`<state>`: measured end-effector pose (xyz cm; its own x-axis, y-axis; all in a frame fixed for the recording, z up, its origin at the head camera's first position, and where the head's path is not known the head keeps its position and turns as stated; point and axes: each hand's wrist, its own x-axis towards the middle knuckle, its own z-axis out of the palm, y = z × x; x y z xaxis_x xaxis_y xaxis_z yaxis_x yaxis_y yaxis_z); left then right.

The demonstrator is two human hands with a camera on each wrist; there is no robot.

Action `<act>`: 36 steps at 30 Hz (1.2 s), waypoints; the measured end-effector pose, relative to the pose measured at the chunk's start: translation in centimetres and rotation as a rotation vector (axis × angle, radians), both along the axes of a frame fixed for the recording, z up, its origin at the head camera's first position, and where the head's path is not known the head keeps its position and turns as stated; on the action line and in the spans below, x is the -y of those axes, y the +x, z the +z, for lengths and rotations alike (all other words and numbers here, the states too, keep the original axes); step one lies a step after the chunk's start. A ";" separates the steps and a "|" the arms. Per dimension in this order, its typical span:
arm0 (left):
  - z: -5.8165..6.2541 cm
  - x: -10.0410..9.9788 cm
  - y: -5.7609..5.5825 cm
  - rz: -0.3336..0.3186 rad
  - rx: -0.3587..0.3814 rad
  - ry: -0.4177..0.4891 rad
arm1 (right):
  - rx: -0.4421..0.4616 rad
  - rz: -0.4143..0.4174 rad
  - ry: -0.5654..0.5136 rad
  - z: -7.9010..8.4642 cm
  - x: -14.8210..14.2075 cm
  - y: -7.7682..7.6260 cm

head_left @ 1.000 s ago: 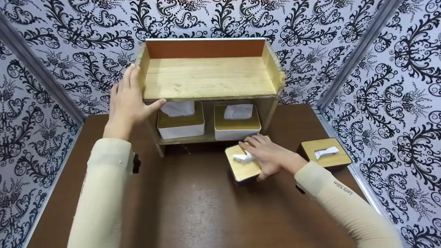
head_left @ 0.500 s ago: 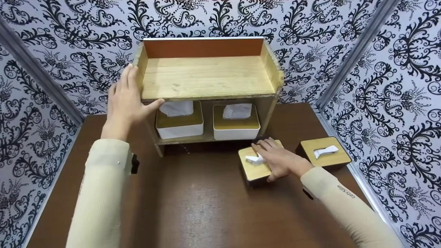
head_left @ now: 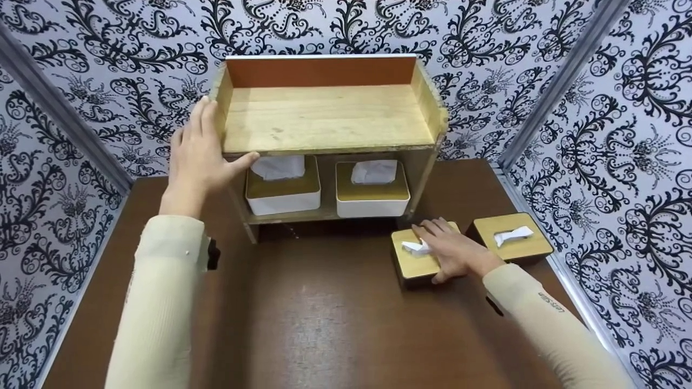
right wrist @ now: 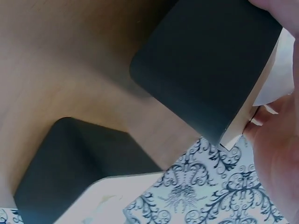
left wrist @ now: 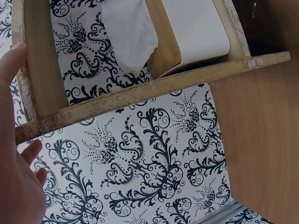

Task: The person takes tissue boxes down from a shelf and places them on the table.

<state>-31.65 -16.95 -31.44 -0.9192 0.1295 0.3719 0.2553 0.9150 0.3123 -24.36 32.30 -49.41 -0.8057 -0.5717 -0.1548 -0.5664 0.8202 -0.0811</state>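
My left hand (head_left: 197, 154) grips the left side of a two-tier wooden shelf (head_left: 324, 116). Its thumb lies at the front edge of the upper board and its fingers are around the outside of the side panel. On the table, my right hand (head_left: 446, 248) holds a black tissue box (head_left: 416, 265) with a wooden lid, thumb on the near side. A white tissue pokes from that lid. In the right wrist view the dark side of this box (right wrist: 201, 60) fills the top. A second black tissue box (head_left: 521, 246) stands just to its right.
Two white tissue boxes with wooden lids sit on the lower tier, the left one (head_left: 285, 202) partly behind my thumb and the right one (head_left: 373, 208) beside it. The brown table (head_left: 313, 302) is bounded by patterned walls (head_left: 638, 135) and metal rails.
My right hand has moved the black tissue box rightward across the table, closer to the second black one. The left hand stays on the shelf's side.
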 end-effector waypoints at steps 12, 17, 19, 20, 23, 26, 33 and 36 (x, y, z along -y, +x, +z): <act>0.1 0.0 0.1 -0.004 0.010 0.022 | -0.068 -0.031 -0.069 -1.2 -2.1 -0.2; 0.0 0.0 0.2 -0.001 0.005 0.017 | -0.028 -0.062 -0.067 -1.6 -2.6 -0.3; 0.0 0.1 0.2 0.001 0.003 0.016 | -0.016 -0.068 -0.070 -1.7 -2.8 -0.3; 0.0 0.1 0.2 0.002 0.003 0.017 | -0.014 -0.069 -0.072 -1.8 -2.8 -0.3; 0.0 0.1 0.2 0.003 0.003 0.016 | -0.015 -0.075 -0.082 -1.8 -3.0 -0.3; -0.1 0.2 0.2 0.004 0.005 0.017 | -0.023 -0.085 -0.096 -1.9 -3.2 -0.3; -0.1 0.1 0.2 0.005 0.013 0.014 | 0.002 -0.114 -0.112 -2.0 -3.4 -0.3; -0.1 0.1 0.1 0.003 0.015 0.013 | 0.000 -0.108 -0.113 -2.1 -3.4 -0.3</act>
<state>-31.55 -17.03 -31.52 -0.9252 0.1218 0.3593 0.2474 0.9117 0.3280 -24.64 35.75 -51.51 -0.8635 -0.4954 -0.0947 -0.4752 0.8620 -0.1765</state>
